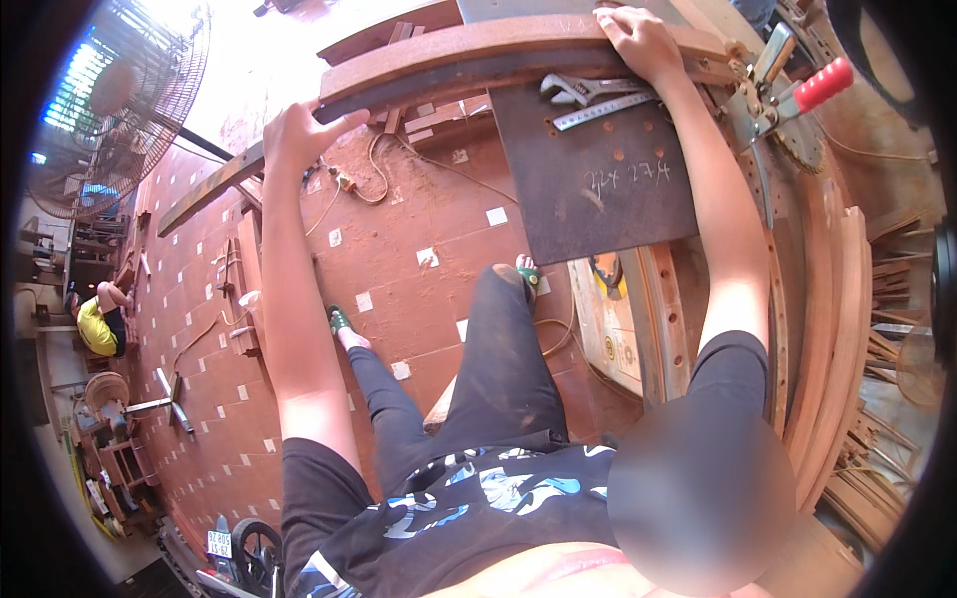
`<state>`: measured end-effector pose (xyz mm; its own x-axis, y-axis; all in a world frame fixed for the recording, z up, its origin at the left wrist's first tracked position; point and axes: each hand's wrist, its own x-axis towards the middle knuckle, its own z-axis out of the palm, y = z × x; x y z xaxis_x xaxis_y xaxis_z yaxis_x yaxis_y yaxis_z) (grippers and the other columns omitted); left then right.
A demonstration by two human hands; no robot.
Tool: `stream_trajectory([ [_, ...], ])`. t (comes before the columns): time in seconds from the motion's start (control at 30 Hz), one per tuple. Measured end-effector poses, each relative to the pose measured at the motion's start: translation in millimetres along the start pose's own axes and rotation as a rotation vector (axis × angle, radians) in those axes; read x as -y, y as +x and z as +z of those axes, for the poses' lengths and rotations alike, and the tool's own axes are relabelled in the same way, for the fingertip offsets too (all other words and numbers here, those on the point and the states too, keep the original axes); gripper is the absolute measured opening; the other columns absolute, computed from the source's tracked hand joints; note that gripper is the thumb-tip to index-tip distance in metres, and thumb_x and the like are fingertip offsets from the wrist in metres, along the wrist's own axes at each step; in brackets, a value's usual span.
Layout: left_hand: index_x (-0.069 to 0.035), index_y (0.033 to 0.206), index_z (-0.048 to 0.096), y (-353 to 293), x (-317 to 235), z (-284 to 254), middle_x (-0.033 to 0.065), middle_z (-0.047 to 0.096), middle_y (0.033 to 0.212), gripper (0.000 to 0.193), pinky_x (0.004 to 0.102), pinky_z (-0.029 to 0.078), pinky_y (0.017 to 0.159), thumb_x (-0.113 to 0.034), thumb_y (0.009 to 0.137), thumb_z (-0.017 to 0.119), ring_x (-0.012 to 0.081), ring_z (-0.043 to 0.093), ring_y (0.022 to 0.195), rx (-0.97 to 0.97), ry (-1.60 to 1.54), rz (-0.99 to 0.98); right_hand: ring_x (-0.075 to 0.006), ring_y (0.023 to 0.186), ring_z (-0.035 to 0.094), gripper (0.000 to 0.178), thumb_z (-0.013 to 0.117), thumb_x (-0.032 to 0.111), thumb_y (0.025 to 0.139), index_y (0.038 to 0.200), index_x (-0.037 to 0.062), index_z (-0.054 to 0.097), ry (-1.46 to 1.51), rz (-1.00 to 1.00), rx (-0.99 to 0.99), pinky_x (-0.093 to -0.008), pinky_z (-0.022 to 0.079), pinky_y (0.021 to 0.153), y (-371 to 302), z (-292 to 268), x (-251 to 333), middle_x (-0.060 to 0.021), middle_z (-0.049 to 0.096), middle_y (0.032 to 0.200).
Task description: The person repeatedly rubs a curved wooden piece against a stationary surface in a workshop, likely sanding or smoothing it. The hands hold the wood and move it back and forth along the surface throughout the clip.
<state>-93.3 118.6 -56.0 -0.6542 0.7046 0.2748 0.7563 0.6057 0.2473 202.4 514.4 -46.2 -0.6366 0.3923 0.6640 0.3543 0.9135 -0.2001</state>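
Well, the head view is all I have to work from, and in it both arms stretch toward the far side, set wide apart, I judge to keep a long piece level. That piece is a wooden beam [469,55], lying across the far side with its right stretch over the dark counter [608,219]. A dark strip [409,90] runs along its near face.

The left hand [292,140] is at the beam's left end, thumb spread wide to the right; its other fingers are hidden, so I can't tell how firmly they hold. Beyond it, a narrow bar [209,194] sticks out left. My right hand [648,45] lies over the beam's right part, fingers bent loosely across the top, probably to steady it; whether they grip underneath, I can't tell.

On the counter, just near of the beam, an adjustable wrench [598,88] lies beside a steel ruler [603,111], likely left there for easy reach. To the right stand a red-handled clamp [822,87] and a toothed disc [802,149]. A floor fan [115,85] is at far left.
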Motion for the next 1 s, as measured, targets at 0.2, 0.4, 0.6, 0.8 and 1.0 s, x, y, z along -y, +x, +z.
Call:
stream_trajectory([
  [0.2, 0.001, 0.081, 0.075, -38.2, 5.3, -0.3, 0.0139, 0.067, 0.062, 0.095, 0.0402, 0.055, 0.064, -0.092, 0.064, 0.068, 0.0285, 0.070, 0.063, -0.120, 0.000, 0.083, -0.0313, 0.125, 0.061, 0.040, 0.055, 0.040, 0.100, 0.119, 0.0121, 0.076, 0.013, 0.027, 0.097, -0.0425, 0.046, 0.107, -17.2, -12.6, 13.8, -0.0129, 0.071, 0.126],
  [0.4, 0.000, 0.073, 0.069, -73.2, -3.2, -10.2, 0.0148, 0.065, 0.060, 0.090, 0.0408, 0.054, 0.063, -0.090, 0.067, 0.068, 0.0291, 0.068, 0.060, -0.126, -0.002, 0.117, -0.0316, 0.126, 0.060, 0.036, 0.055, 0.034, 0.102, 0.120, 0.0085, 0.073, 0.067, -0.011, 0.157, -0.0434, 0.042, 0.111, -36.6, -37.2, 28.9, -0.0129, 0.071, 0.126],
  [0.6, 0.001, 0.085, 0.072, -91.1, -0.9, -33.4, 0.0148, 0.066, 0.063, 0.093, 0.0407, 0.056, 0.066, -0.090, 0.067, 0.066, 0.0296, 0.070, 0.063, -0.145, -0.021, 0.169, -0.0305, 0.128, 0.058, 0.035, 0.054, 0.030, 0.103, 0.124, 0.0086, 0.071, 0.036, 0.015, 0.206, -0.0424, 0.041, 0.113, -45.1, -56.7, 54.1, -0.0125, 0.069, 0.129],
  [0.8, 0.005, 0.098, 0.074, -109.4, 5.3, -59.0, 0.0178, 0.070, 0.071, 0.096, 0.0409, 0.056, 0.067, -0.086, 0.071, 0.067, 0.0300, 0.072, 0.066, -0.011, -0.010, 0.142, -0.0314, 0.128, 0.057, 0.035, 0.053, 0.029, 0.104, 0.127, 0.0082, 0.070, 0.042, 0.045, 0.263, -0.0428, 0.038, 0.115, -50.9, -73.6, 88.1, -0.0133, 0.068, 0.129],
  [1.0, 0.009, 0.114, 0.072, -112.9, 10.1, -62.6, 0.0184, 0.070, 0.072, 0.105, 0.0408, 0.055, 0.071, -0.085, 0.069, 0.069, 0.0314, 0.072, 0.069, 0.001, -0.036, 0.112, -0.0324, 0.129, 0.056, 0.036, 0.052, 0.029, 0.105, 0.130, 0.0074, 0.067, 0.044, 0.045, 0.325, -0.0436, 0.036, 0.116, -45.3, -80.4, 98.6, -0.0140, 0.066, 0.132],
])
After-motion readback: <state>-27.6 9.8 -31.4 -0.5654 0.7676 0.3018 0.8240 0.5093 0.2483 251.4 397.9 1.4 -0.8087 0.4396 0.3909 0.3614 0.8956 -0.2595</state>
